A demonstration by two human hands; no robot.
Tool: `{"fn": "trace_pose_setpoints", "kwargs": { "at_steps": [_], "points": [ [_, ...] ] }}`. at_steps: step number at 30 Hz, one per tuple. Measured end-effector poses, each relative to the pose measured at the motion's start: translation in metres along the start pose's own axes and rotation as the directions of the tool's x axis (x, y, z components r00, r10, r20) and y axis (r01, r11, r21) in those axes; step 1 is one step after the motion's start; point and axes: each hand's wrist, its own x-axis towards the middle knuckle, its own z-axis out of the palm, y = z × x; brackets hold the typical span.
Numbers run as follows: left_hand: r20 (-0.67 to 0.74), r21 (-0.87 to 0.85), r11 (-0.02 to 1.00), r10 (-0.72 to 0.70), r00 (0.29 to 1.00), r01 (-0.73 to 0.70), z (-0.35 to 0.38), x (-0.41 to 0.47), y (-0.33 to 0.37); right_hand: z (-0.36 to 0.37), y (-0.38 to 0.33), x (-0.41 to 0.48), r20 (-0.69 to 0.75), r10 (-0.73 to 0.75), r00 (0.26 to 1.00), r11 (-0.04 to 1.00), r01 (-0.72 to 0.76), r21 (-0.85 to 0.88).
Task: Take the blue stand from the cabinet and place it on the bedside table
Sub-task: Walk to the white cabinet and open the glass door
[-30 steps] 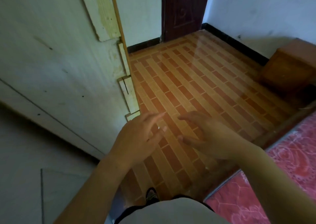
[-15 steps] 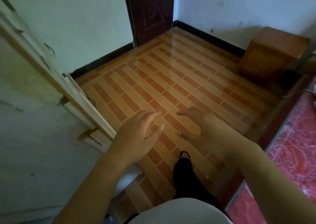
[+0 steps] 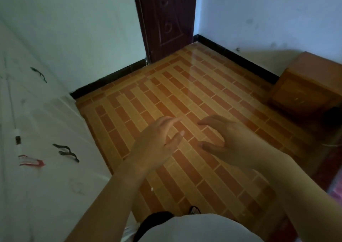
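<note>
From the head camera, both bare hands hung in mid-air over the brick-patterned tile floor, the left hand and the right hand near each other but apart, each with its fingers loosely spread and curled around nothing. The white cabinet with dark handles ran along the left edge with its doors shut, and the blue stand could not be seen anywhere. The orange wooden bedside table stood well apart at the right against the wall, beyond a dark brown door in the corner.
</note>
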Motion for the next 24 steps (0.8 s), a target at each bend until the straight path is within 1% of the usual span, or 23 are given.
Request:
{"fn": "trace_pose_setpoints", "kwargs": {
  "at_steps": [4, 9, 13, 16, 20, 24],
  "points": [
    [-0.060, -0.004, 0.999, -0.051, 0.997, 0.051, -0.019, 0.035, -0.024, -0.011, 0.014, 0.066, 0.062, -0.100, 0.993, 0.995, 0.099, 0.006],
    [-0.139, -0.037, 0.990, -0.136, 0.981, 0.132, -0.042, 0.084, -0.066, -0.016, 0.012, 0.158, 0.108, -0.218, 0.970, 0.976, 0.214, 0.051],
    [-0.205, -0.058, 0.986, -0.166, 0.965, 0.157, -0.068, 0.139, -0.103, -0.024, 0.008, 0.242, 0.145, -0.273, 0.951, 0.962, 0.265, 0.074],
    [-0.242, -0.051, 0.981, -0.196, 0.950, 0.189, -0.102, 0.180, -0.133, -0.036, -0.006, 0.310, 0.160, -0.317, 0.935, 0.948, 0.313, 0.049],
    [-0.303, -0.063, 0.958, -0.285, 0.909, 0.280, -0.157, 0.217, -0.175, -0.050, -0.036, 0.396, 0.173, -0.405, 0.898, 0.914, 0.398, 0.075],
    [-0.397, -0.028, 0.934, -0.338, 0.853, 0.357, -0.203, 0.229, -0.209, -0.056, -0.074, 0.467, 0.193, -0.498, 0.846, 0.867, 0.493, 0.073]
  ]
}}
